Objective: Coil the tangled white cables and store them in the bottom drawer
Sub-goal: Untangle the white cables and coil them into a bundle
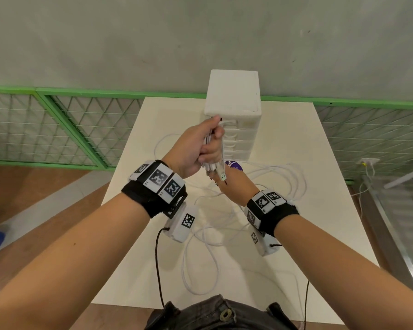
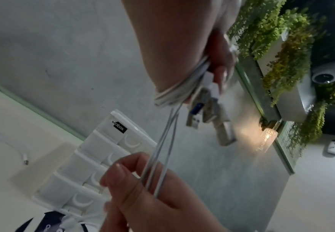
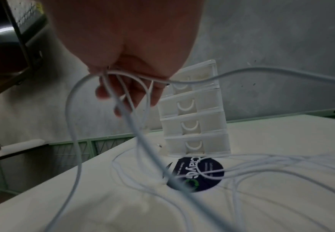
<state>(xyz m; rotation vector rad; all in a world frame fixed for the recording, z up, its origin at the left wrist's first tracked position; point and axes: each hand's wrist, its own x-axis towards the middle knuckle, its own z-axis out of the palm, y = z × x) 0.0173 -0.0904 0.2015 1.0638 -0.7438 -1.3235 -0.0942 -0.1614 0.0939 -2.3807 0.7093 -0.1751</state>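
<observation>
My left hand (image 1: 211, 141) is raised in front of the white drawer unit (image 1: 234, 110) and grips a bundle of white cables (image 1: 212, 163). Several USB plugs (image 2: 212, 113) hang from that bundle. Just below it, my right hand (image 1: 225, 181) pinches strands (image 2: 162, 157) that run up to the left hand. In the right wrist view the strands (image 3: 123, 100) pass between the right hand's fingers (image 3: 134, 92). The remaining cable (image 1: 286, 179) lies in loose tangled loops on the white table (image 1: 320, 234). The bottom drawer (image 3: 196, 144) is shut, like the drawers above it.
A round dark disc with lettering (image 3: 202, 172) lies on the table in front of the drawer unit, under some strands. More cable loops (image 1: 198, 270) reach toward the near table edge. A green mesh fence (image 1: 57, 125) and a grey wall stand behind the table.
</observation>
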